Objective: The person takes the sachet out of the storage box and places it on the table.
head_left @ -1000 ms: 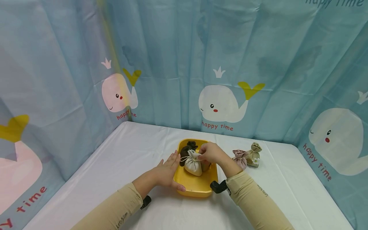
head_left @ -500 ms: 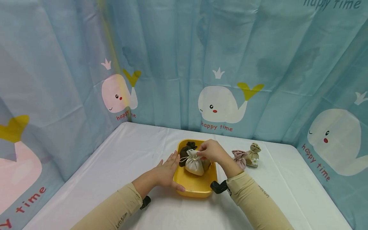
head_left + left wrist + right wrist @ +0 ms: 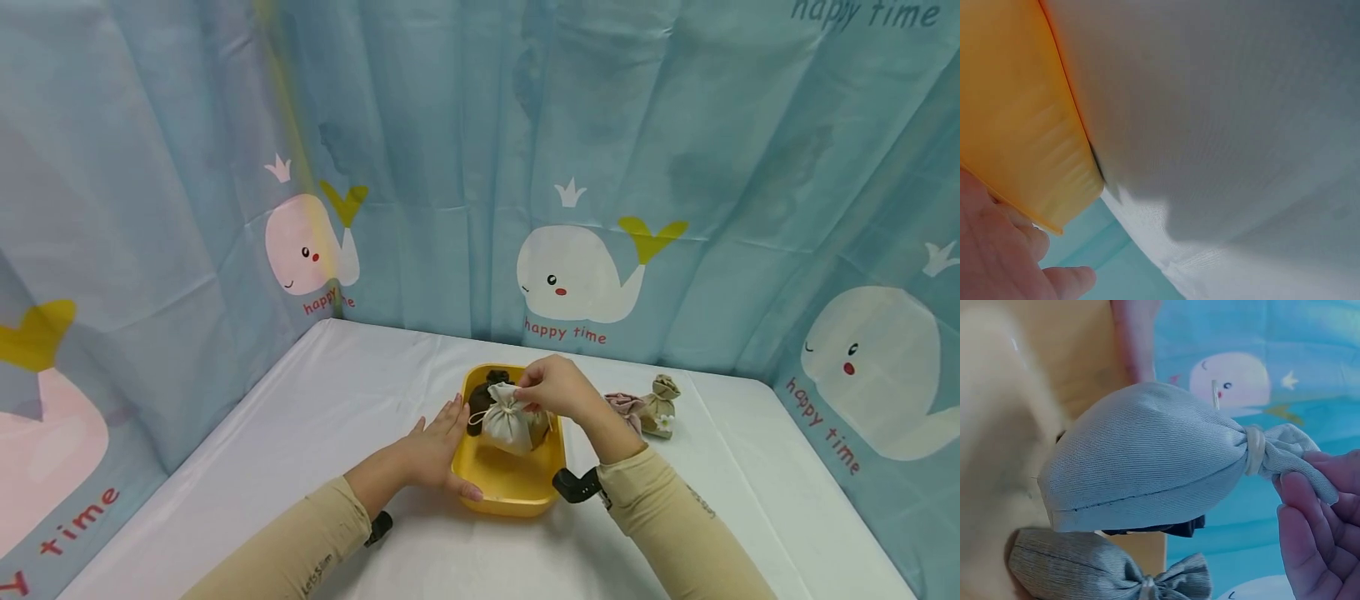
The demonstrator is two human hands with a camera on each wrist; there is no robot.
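My right hand (image 3: 562,390) pinches the gathered neck of a cream drawstring pouch (image 3: 506,429) between thumb and fingers. In the right wrist view the pouch (image 3: 1147,456) looks full and tied with a pale cord, slightly above the floor of the yellow tray (image 3: 502,485). My left hand (image 3: 429,450) rests its extended fingers along the tray's left rim; the left wrist view shows part of it against the tray wall (image 3: 1029,106). Inside the tray, a dark brown pouch (image 3: 478,402) stands behind the cream one, and a brownish pouch (image 3: 538,428) sits to its right, partly covered.
On the white tablecloth (image 3: 360,392), right of the tray, a pink pouch (image 3: 628,407) is partly hidden by the right forearm. A khaki pouch with a white flower (image 3: 657,410) stands beside it. Blue whale-print curtains (image 3: 450,250) border the table.
My right hand has risen a little, lifting the cream pouch slightly and uncovering more of the brownish one. The right forearm now hides more of the pink pouch. The left hand stays put.
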